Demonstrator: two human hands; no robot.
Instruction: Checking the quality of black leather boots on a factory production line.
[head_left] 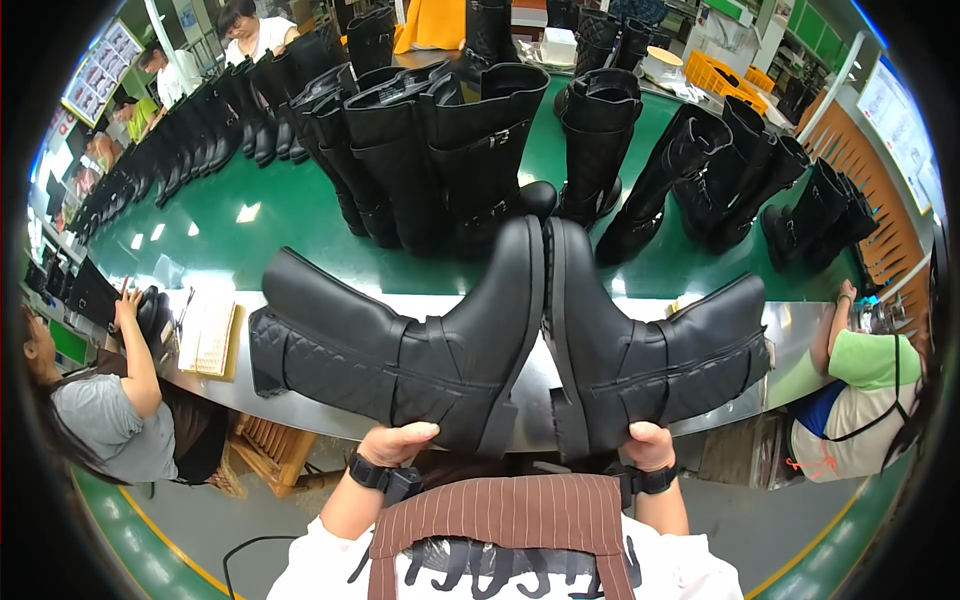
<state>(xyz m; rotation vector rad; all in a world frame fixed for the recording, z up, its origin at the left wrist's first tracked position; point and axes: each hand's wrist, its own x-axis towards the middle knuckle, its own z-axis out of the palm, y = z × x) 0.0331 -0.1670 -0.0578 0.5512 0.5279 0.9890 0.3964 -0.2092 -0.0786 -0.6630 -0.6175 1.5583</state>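
Two tall black boots are held up in front of me, soles facing each other and almost touching at the toes. My left hand [398,441] grips the left boot [425,345] near its heel, thumb along the side; the other fingers are hidden behind it. The right boot [640,350] is gripped the same way by my right hand [650,446], with only the thumb and back of the hand showing. Both shafts point outward over the metal table edge [330,418]. Quilted panels and straps show on each boot.
Behind stands a cluster of black boots [440,150] on the green table [290,205], with more boots [640,190] to the right. An open notebook [208,335] lies at left. Co-workers sit on either side, one in a grey shirt [105,420], one in light green [870,360].
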